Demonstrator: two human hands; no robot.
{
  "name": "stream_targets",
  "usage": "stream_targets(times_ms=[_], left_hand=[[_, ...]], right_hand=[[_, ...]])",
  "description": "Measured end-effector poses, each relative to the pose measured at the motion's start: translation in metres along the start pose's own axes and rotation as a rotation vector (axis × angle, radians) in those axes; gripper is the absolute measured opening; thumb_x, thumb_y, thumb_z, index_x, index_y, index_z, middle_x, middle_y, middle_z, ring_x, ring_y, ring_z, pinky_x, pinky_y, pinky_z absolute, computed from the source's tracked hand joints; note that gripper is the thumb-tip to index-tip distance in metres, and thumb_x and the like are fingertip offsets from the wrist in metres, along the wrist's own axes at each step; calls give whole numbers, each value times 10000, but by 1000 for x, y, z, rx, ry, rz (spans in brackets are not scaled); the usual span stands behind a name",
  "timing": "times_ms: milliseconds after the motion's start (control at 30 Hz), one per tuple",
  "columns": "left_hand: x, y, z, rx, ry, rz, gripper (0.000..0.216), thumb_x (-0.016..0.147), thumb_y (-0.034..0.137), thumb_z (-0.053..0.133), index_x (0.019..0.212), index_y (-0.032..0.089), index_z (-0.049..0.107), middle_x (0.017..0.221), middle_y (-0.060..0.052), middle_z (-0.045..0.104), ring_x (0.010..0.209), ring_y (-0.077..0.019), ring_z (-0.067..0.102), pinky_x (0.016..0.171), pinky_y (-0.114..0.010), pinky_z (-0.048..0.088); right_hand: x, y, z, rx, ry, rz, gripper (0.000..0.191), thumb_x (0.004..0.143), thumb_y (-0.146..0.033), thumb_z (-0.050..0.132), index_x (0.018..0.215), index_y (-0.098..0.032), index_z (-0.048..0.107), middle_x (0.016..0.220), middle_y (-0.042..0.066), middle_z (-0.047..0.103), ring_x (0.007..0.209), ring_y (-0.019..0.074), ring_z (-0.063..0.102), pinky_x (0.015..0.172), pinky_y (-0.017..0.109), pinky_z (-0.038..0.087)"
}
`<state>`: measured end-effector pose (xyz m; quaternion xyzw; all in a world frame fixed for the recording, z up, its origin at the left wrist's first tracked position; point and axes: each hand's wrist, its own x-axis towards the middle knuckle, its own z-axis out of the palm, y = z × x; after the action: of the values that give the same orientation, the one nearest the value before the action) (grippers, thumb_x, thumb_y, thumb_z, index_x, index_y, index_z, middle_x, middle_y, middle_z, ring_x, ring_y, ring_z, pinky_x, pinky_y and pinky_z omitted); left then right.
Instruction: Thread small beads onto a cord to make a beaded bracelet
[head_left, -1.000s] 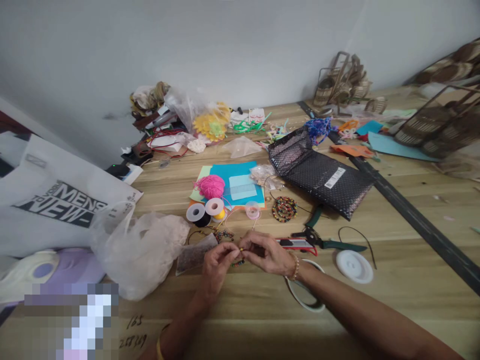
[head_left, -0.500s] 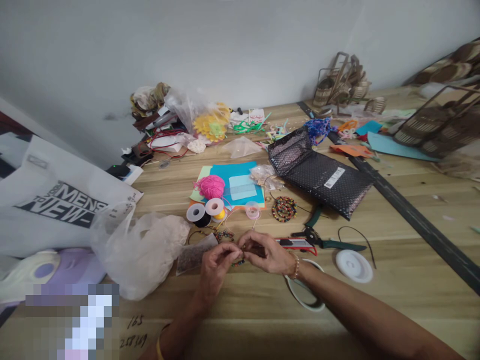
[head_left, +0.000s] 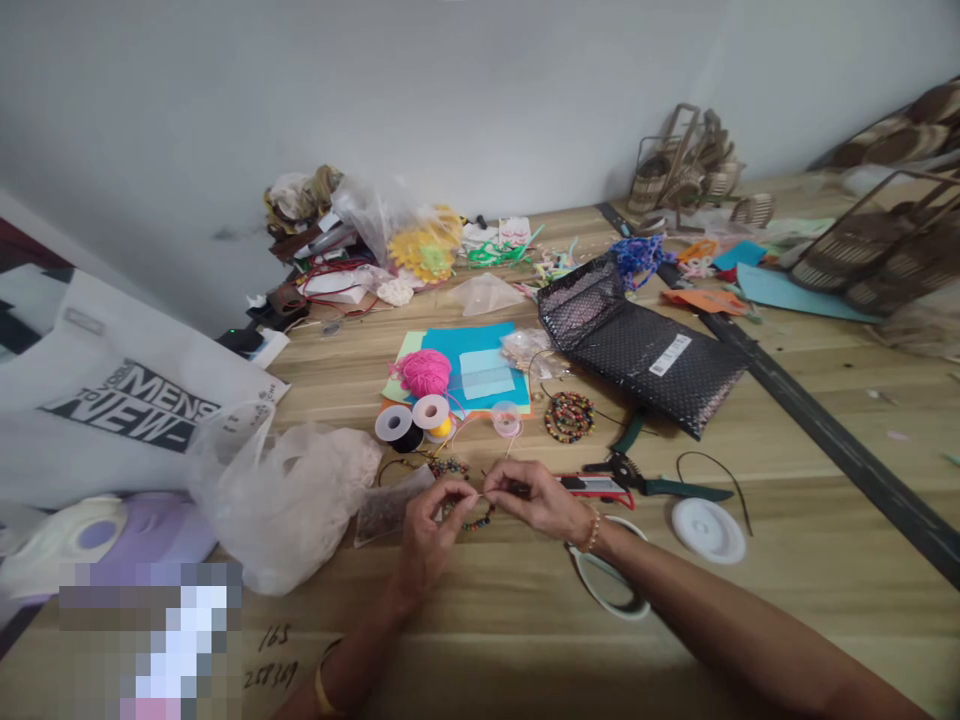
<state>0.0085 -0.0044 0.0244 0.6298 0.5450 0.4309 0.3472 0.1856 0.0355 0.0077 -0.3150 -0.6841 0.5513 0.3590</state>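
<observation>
Over the near part of the table, my left hand [head_left: 433, 520] and my right hand [head_left: 536, 497] face each other, fingertips almost touching. Both are closed in a pinch on the thin cord of a beaded bracelet [head_left: 478, 523]. Its small multicoloured beads hang in a curve just below the fingertips. Fingers hide the exact grip and any knot. Behind my left hand lie a clear bag of small dark beads [head_left: 391, 507] and a few more coloured beads [head_left: 450, 467]. A red utility knife [head_left: 598, 487] lies just beyond my right hand.
Farther back are a black thread spool [head_left: 397, 428], a yellow thread spool [head_left: 433, 418], pink yarn [head_left: 424, 372] and a coiled bead strand [head_left: 569, 416]. To the right lie green-handled pruners [head_left: 660, 487], a white lid [head_left: 708, 531] and a black bubble mailer [head_left: 652, 350]. A plastic bag [head_left: 292, 500] sits left.
The fingertips have drawn slightly apart, and my right hand's fingers have narrowed into a finer pinch. More of the beaded curve shows below them.
</observation>
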Motion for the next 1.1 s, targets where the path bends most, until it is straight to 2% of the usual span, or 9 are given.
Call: stream_targets(times_ms=[167, 333, 500, 667, 900, 1100], left_hand=[[3, -2, -8, 197, 140, 169, 89, 829, 209, 565, 845, 174, 646, 835, -47, 687, 799, -168, 632, 754, -275, 494], [14, -17, -18, 409, 92, 379, 98, 827, 171, 568, 851, 181, 662, 883, -64, 662, 878, -191, 603, 826, -338, 493], [16, -30, -19, 575, 21, 395, 129, 815, 145, 571, 825, 202, 687, 911, -66, 623, 997, -225, 550, 865, -396, 489], [14, -34, -17, 644, -64, 369, 154, 804, 124, 570, 802, 216, 693, 915, -64, 610, 1083, -258, 496, 911, -445, 460], [14, -32, -17, 658, -90, 327, 130, 799, 126, 590, 809, 202, 695, 905, -64, 638, 1079, -263, 494, 930, -450, 440], [14, -32, -16, 646, -100, 347, 126, 812, 135, 582, 803, 200, 690, 864, -52, 671, 1025, -244, 538, 925, -434, 437]], right_hand=[[2, 0, -1, -38, 104, 61, 186, 875, -306, 519, 787, -144, 543, 647, -14, 520, 599, 106, 469, 574, 213, 381], [2, 1, -1, -176, 159, 28, 151, 865, -259, 511, 766, -149, 540, 640, -9, 538, 580, 105, 476, 568, 215, 381], [1, 3, -1, -248, 168, -6, 135, 860, -234, 513, 757, -154, 548, 639, -6, 543, 586, 110, 477, 571, 221, 387], [1, 5, -1, -233, 163, 6, 128, 864, -233, 512, 770, -155, 547, 644, -5, 542, 584, 110, 470, 570, 225, 387], [2, 4, -2, -147, 193, 56, 155, 869, -261, 501, 762, -154, 534, 612, -21, 509, 561, 104, 441, 541, 215, 355], [2, 7, -3, -138, 246, 65, 170, 873, -284, 493, 761, -158, 516, 617, -28, 475, 561, 105, 418, 540, 223, 338]])
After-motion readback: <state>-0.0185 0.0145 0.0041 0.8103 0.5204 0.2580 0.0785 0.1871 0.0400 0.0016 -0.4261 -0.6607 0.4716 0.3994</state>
